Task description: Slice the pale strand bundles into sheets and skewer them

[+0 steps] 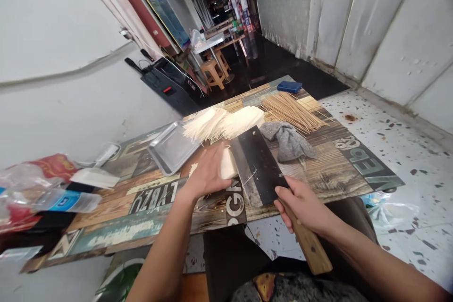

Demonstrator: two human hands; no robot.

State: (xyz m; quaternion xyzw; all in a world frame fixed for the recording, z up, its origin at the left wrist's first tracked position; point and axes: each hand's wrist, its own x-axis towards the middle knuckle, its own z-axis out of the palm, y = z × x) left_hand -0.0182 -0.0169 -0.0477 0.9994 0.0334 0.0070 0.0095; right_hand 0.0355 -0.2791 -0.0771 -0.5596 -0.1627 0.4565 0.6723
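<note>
- Far left, a clear plastic bottle [69,201] with a blue label lies on its side beside crumpled packaging, well apart from the blade.
- A shallow metal tray [173,146] sits behind the left hand, its rim close enough that a backward sweep of the wrist could knock it.
- The left hand [207,167] rests partly curled, thumb and fingers closed around the near and far sides of a pale block [228,164] toward the counter's middle; its fingertips are the chief worry, since a slip or a tilt of the steel could nick them.
- Behind the block, heaps of pale thin strips [244,120] fan out, liable to scatter if the blade's far corner swings into them.
- The broad cleaver [258,165] stands tilted just beside the block; whether they touch cannot be told.
- The right hand [300,200] wraps its fingers firmly around the wooden handle, which juts past the near edge of the counter [339,174], toward the lap, leaving little room to lower it.
- A gray cloth [290,144], bunched near the blade, could snag it; wooden skewers [297,112] lie beyond, bounding the room to the right.
</note>
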